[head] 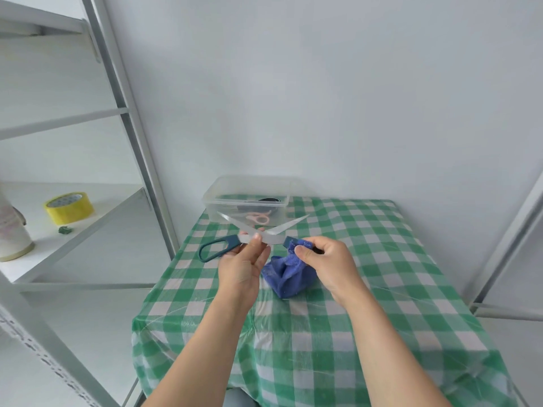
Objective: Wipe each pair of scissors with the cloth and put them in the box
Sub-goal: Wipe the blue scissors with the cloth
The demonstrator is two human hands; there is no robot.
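Head view: the teal-handled scissors [245,237] are held in the air above the bench [367,259], blades spread wide in a cross, tips pointing towards the box [211,205]. The left hand [242,265] pinches them at the pivot between thumb and fingers; one handle loop juts free to the left. The right hand [329,262] grips the blue cloth [289,276], bunched round the other handle with the thumb on top. The rest of the cloth hangs in a lump down to the bench below both hands. The clear box stands open at the far left of the bench, just beyond the blade tips. Inside lie pink scissors [260,218] and a dark item, not identifiable. A green checked cover lies over the bench. On the shelf [97,218] to the left sits a roll of yellow tape [69,207]
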